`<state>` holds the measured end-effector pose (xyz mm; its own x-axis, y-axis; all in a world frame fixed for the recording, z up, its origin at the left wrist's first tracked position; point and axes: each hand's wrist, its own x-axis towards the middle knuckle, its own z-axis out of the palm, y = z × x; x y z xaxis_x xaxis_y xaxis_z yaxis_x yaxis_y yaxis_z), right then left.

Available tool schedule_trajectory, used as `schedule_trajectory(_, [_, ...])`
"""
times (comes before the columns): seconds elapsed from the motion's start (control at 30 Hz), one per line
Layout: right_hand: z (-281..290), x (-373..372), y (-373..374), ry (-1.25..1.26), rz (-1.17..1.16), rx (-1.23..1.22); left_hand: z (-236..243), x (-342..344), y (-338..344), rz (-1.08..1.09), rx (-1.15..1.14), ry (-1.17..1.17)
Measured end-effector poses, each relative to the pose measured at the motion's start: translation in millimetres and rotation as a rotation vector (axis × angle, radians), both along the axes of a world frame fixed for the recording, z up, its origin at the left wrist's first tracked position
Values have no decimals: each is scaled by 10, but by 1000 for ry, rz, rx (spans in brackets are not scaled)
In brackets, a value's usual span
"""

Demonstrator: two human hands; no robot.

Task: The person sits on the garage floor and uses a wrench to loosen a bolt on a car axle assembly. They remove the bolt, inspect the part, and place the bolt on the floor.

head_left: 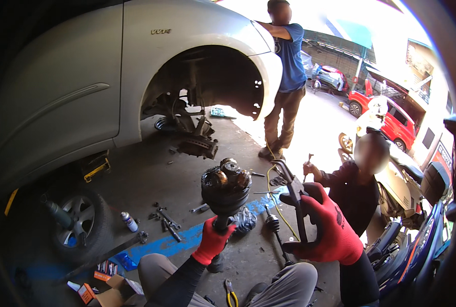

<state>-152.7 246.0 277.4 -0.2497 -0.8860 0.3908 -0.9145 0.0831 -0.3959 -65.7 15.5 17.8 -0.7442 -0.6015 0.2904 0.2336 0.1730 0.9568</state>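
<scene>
My left hand (212,242), in a red work glove, is closed around the shaft of a drive axle held upright in front of me. At its top sits a greasy tripod joint (227,178) with shiny rollers, and a dark rubber boot (226,200) lies below it. My right hand (333,225), also red-gloved, grips dark bent-nose pliers (291,181) by the handles. Their jaws point up and left, apart from the joint. Between my knees on the floor lie yellow-handled pliers (231,292). A second axle shaft (276,230) lies in front of me.
Ahead, a silver car (197,30) has its wheel off, baring the brake disc (200,147). At left are a wheel (82,217), a spray can (129,222), wrenches (167,223) and opened boxes (116,291). One person (289,61) stands by the car; another (358,189) crouches at right near motorcycles (412,250).
</scene>
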Motion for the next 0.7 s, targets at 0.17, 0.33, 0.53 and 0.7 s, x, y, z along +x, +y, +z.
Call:
schedule_trajectory(0.17, [137, 11, -68, 105, 80, 102, -84, -7, -37, 37, -49, -72])
schedule_trajectory(0.33, [218, -9, -176, 15, 177, 150, -164, 87, -34, 45, -44, -16])
schedule_trajectory(0.53, [293, -2, -253, -16, 276, 227, -376, 68, -65, 30, -207, -19])
schedule_trajectory(0.7, [359, 19, -230, -55, 280, 243, -465, 82, -40, 33, -358, -3])
